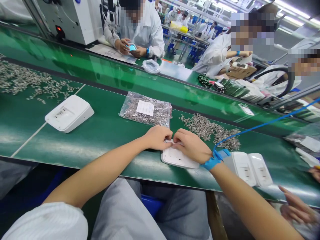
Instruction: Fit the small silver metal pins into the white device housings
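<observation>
My left hand [158, 137] and my right hand [191, 145] meet over the far edge of a flat white plastic housing [175, 159] lying on the green belt [105, 133]. Both hands have their fingers curled and pinched together against the housing; what the fingertips hold is hidden. A blue wrist strap [213, 161] with a blue coiled cord circles my right wrist. A heap of small grey metal parts [210, 130] lies just beyond my right hand. A clear bag of the same parts [146, 111] lies beyond my left hand.
A white housing [68, 113] sits to the left, two more [250, 168] to the right. More grey parts [22, 80] are scattered far left. Another person's hand [297, 206] shows at lower right. Workers in white coats sit across the belt by a white machine [72, 18].
</observation>
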A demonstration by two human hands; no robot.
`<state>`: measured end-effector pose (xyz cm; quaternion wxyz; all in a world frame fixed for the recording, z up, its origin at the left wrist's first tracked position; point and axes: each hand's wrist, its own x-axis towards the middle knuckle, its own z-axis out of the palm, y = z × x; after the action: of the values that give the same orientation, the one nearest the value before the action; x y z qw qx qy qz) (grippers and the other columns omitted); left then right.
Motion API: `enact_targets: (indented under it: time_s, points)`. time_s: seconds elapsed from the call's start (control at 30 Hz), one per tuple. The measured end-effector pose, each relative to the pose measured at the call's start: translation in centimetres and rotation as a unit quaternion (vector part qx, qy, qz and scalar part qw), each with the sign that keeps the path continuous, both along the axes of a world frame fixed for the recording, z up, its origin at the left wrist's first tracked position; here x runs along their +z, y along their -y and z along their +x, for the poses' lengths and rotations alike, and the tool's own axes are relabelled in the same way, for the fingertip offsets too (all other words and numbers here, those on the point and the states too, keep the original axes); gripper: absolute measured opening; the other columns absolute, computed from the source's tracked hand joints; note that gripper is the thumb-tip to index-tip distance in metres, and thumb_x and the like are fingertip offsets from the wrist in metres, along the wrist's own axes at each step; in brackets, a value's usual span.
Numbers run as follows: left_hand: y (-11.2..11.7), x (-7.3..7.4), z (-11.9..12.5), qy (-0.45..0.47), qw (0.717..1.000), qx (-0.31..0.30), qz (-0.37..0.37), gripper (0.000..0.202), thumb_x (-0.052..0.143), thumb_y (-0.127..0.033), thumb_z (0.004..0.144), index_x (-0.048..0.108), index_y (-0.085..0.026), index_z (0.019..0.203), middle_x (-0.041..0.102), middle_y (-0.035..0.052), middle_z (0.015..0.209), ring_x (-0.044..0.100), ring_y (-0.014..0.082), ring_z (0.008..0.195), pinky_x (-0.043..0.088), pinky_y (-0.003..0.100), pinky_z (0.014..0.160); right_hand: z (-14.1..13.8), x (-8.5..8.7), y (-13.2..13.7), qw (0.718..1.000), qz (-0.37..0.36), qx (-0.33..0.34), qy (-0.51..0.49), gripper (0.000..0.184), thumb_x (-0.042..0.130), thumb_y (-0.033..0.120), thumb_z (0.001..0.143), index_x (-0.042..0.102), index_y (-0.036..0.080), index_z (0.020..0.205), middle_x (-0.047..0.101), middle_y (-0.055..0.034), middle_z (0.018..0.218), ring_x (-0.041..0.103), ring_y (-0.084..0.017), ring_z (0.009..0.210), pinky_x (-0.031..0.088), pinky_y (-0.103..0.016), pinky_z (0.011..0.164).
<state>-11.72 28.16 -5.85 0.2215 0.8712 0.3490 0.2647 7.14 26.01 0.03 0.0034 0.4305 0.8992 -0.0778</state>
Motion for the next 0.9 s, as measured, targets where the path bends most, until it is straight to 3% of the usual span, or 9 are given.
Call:
enact_targets:
  time_s: [0.2, 0.37, 0.63, 0.9]
  points:
    - [0.0, 0.1, 0.2, -0.003, 0.998, 0.019, -0.062, 0.015, 0.067, -0.032, 0.075, 0.059, -0.019, 0.073, 0.062, -0.0028, 0.072, 0.053, 0.0135, 0.068, 0.032, 0.026, 0.06, 1.2, -1.6, 3.8, 0.988, 0.14, 0.019, -0.067, 0.005, 0.062, 0.02, 0.092, 0.063, 0.017, 0.096, 0.067, -0.01, 0.104, 0.055, -0.027, 0.095, 0.044, -0.038, 0.08]
    - [0.1, 0.0, 0.5, -0.006, 0.995, 0.048, -0.091, 0.017, 0.067, -0.034, 0.073, 0.059, -0.019, 0.071, 0.061, -0.0032, 0.07, 0.051, 0.013, 0.066, 0.03, 0.025, 0.057, 1.5, -2.3, 6.7, 0.974, 0.212, 0.05, -0.054, 0.025, 0.046, 0.018, 0.101, 0.069, 0.016, 0.111, 0.069, -0.0076, 0.117, 0.056, -0.028, 0.104, 0.044, -0.042, 0.085]
    - [0.2, -0.3, 0.6, 0.025, 0.994, 0.055, -0.094, 0.017, 0.068, -0.031, 0.069, 0.056, -0.019, 0.067, 0.057, -0.0045, 0.065, 0.048, 0.0116, 0.062, 0.029, 0.025, 0.056, 1.5, -2.7, 6.7, 0.971, 0.229, 0.046, -0.042, 0.027, 0.047, 0.017, 0.1, 0.071, 0.015, 0.112, 0.069, -0.007, 0.119, 0.058, -0.028, 0.106, 0.049, -0.044, 0.087]
    - [0.3, 0.2, 0.6, -0.009, 0.995, 0.054, -0.087, 0.016, 0.067, -0.031, 0.071, 0.057, -0.019, 0.07, 0.06, -0.0032, 0.069, 0.051, 0.0132, 0.065, 0.031, 0.025, 0.058, 1.4, -2.8, 7.1, 0.966, 0.249, 0.051, -0.055, 0.029, 0.045, 0.015, 0.1, 0.071, 0.016, 0.113, 0.069, -0.0069, 0.119, 0.059, -0.026, 0.108, 0.052, -0.044, 0.092]
